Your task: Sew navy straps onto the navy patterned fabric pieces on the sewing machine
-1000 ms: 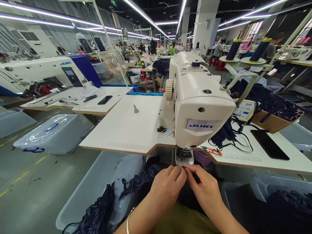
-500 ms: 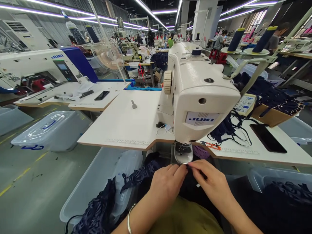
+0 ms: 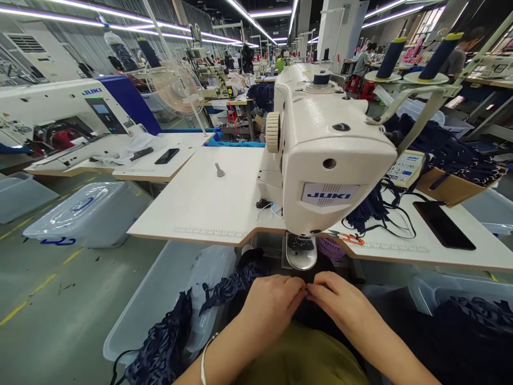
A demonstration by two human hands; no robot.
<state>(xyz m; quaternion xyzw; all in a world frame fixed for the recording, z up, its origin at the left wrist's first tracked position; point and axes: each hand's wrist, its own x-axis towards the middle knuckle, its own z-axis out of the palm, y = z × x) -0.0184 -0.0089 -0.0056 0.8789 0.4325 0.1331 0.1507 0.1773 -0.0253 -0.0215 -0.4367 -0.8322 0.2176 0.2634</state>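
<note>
Fingertips pinched together on dark fabric point(image 3: 308, 313) just below the needle plate point(image 3: 300, 252) of a white sewing machine point(image 3: 324, 155).

Left hand point(image 3: 270, 306) and right hand point(image 3: 340, 303) nearly closed, thumbs and forefingers meeting on a small fold of the cloth, the rest of it hanging into the lap and toward the plastic bin point(image 3: 160, 299) at left. Whether anything finer is gripped between the tips: cannot tell. Best handled, by the look of it, with the fold kept flat and taut, edges matched before feeding under the foot, fingertips well apart from the needle. Red-handled snips point(image 3: 348, 238), a phone point(image 3: 444, 225) and a tangle of dark straps point(image 3: 371, 211) lying on the table point(image 3: 208, 203) beside the machine.
</note>
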